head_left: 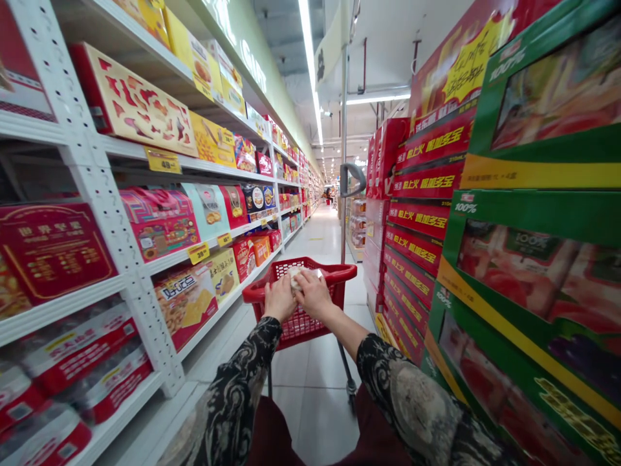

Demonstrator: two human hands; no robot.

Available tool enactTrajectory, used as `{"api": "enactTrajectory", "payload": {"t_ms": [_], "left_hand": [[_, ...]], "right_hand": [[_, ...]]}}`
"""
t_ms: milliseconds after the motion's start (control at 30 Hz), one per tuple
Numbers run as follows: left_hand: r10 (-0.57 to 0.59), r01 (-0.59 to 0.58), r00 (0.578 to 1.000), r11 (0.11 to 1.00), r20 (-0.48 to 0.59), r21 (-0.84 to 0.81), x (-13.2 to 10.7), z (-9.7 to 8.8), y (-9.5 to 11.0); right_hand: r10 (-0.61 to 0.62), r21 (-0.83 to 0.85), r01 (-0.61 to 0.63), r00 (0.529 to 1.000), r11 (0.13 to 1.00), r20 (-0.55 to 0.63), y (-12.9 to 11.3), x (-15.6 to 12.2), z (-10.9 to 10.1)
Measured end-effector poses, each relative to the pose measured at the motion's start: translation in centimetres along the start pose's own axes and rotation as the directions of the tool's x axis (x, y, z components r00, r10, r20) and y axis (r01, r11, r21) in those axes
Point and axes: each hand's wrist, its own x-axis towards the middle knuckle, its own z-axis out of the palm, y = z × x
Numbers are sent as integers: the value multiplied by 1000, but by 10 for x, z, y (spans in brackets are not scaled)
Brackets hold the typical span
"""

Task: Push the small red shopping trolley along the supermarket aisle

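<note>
A red plastic shopping cart (306, 328) with a mesh basket stands right in front of me. My left hand (279, 298) and my right hand (313, 295) meet over its near side, fingers curled inward. Between them is a small whitish crumpled thing (295, 273). Both hands close on it, and the fingers cover most of it, so its kind cannot be told. The cart's red rim (345, 274) runs to the right of my right hand, apart from it.
White shelves (223, 241) with boxed snacks and yellow price tags line the left. Stacked red drink cartons (422, 223) and green juice boxes (524, 207) rise close on the right. A metal pole (344, 223) stands beyond the cart. The tiled aisle (317, 230) runs straight ahead.
</note>
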Motion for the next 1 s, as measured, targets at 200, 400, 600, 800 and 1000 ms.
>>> {"api": "enactTrajectory", "payload": {"t_ms": [200, 400, 600, 800, 1000], "left_hand": [[85, -84, 994, 996, -61, 16, -6, 7, -11], [151, -157, 975, 987, -163, -27, -16, 4, -13], [134, -152, 957, 987, -256, -53, -28, -2, -23], [108, -133, 959, 988, -264, -80, -37, -13, -43], [145, -172, 959, 981, -244, -93, -42, -16, -45]], "right_hand": [[-51, -33, 50, 998, 998, -44, 2, 1, 2], [27, -41, -31, 997, 999, -77, 22, -4, -17], [201, -102, -211, 974, 972, -103, 47, -7, -39], [-43, -18, 40, 977, 999, -209, 18, -21, -19], [-116, -30, 112, 962, 993, -246, 38, -42, -18]]}}
